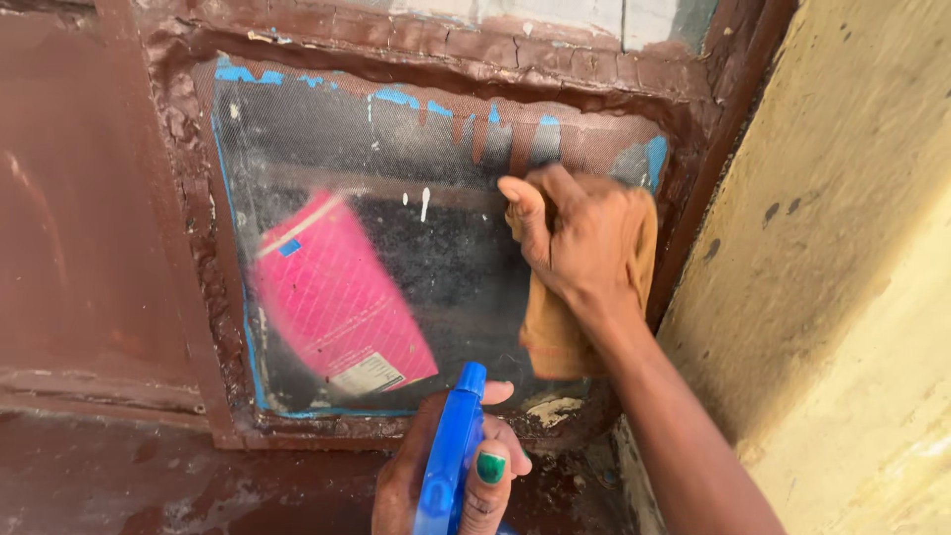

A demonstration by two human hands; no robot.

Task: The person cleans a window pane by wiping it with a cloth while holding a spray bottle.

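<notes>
- Cloth point(555, 332): tan, bunched, right of centre of the frame, pressed flat to the window pane point(446, 258)
- Right hand point(575, 238): fingers point(525, 213) closed over the cloth's upper part, palm toward the glass
- Left hand point(466, 476): bottom centre, fingers wrapped round a blue spray bottle point(451, 456), nozzle up
- Pane: grimy, paint-flecked; a pink box point(337, 297) shows behind it, centre left
- Frame point(198, 248): brown, flaking; yellow wall point(852, 248) at right
- Technique, as judged: firm even pressure, overlapping strokes into the corners
</notes>
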